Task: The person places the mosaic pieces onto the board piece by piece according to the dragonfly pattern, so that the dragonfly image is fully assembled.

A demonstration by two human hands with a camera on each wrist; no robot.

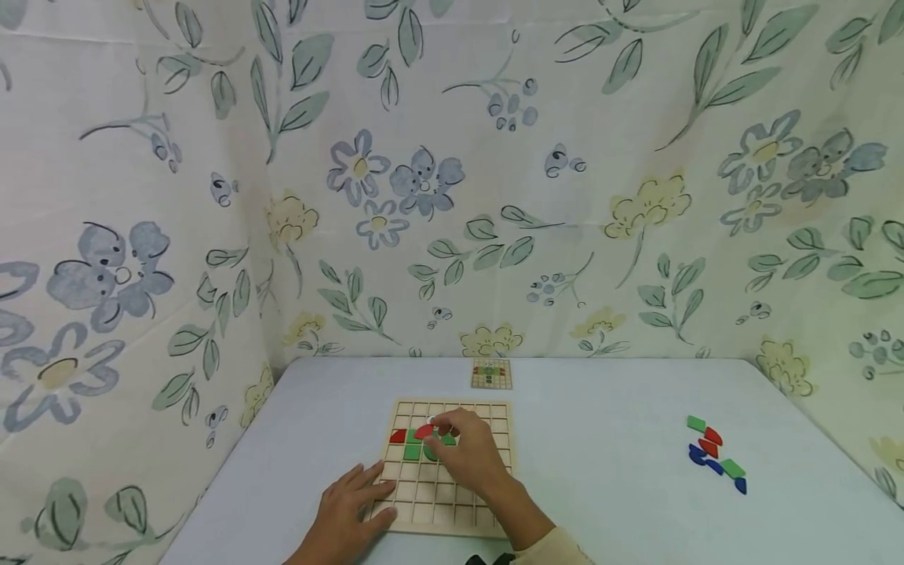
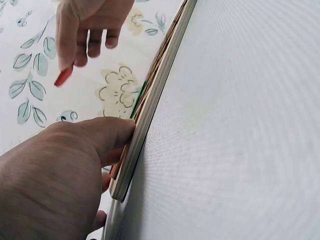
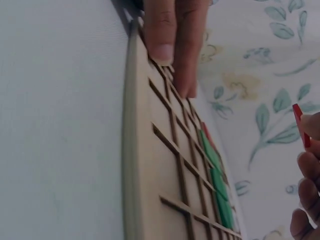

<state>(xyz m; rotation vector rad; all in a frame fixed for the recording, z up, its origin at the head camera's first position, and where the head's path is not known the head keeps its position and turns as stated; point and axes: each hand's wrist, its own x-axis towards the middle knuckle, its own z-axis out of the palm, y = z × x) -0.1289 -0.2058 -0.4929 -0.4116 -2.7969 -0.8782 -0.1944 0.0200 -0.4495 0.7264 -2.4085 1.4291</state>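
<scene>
Between my right thumb and fingers is a red rounded piece (image 1: 424, 431), pinched above the board. That right hand (image 1: 472, 453) is raised over the upper middle of the wooden grid board (image 1: 441, 518). In the left wrist view the red piece (image 2: 63, 77) hangs clear of the board. My left hand (image 1: 346, 506) rests on the board's left edge with its fingers spread. Set in the grid are a red piece (image 1: 399, 436), a green square (image 1: 412, 453) and other green pieces, some partly hidden by the right hand.
A small pattern card (image 1: 491, 373) lies behind the board at the table's back edge. Off to the right on the white table (image 1: 600, 471) is a loose group of green, red and blue pieces (image 1: 708, 448). Floral cloth (image 1: 452, 196) hangs behind and at the sides.
</scene>
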